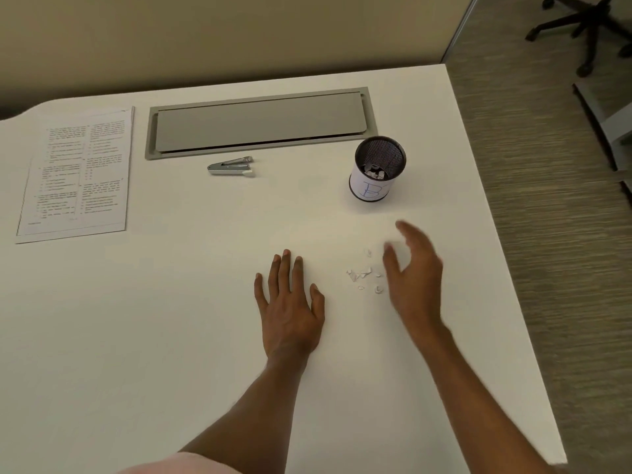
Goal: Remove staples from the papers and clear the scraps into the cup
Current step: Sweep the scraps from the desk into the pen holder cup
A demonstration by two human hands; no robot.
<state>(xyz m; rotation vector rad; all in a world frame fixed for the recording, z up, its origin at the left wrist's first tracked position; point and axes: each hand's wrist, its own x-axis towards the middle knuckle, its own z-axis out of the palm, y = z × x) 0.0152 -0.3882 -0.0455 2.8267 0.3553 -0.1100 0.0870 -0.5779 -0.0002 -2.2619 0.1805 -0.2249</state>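
Note:
A small heap of white paper scraps point(364, 275) lies on the white desk, right of centre. My right hand point(412, 268) hovers on edge just right of the scraps, fingers relaxed and blurred, holding nothing. My left hand point(290, 302) rests flat on the desk to the left of the scraps, fingers straight. A black mesh cup point(378, 169) with a white label marked "B" stands upright beyond the scraps and holds some scraps inside. A metal staple remover point(231, 166) lies farther back at centre. Printed papers point(77, 172) lie at the far left.
A grey cable hatch point(260, 121) is set into the desk along the back. The desk's right edge point(506, 241) runs close past the cup and my right hand, with carpet below. An office chair base point(588, 29) stands at the top right.

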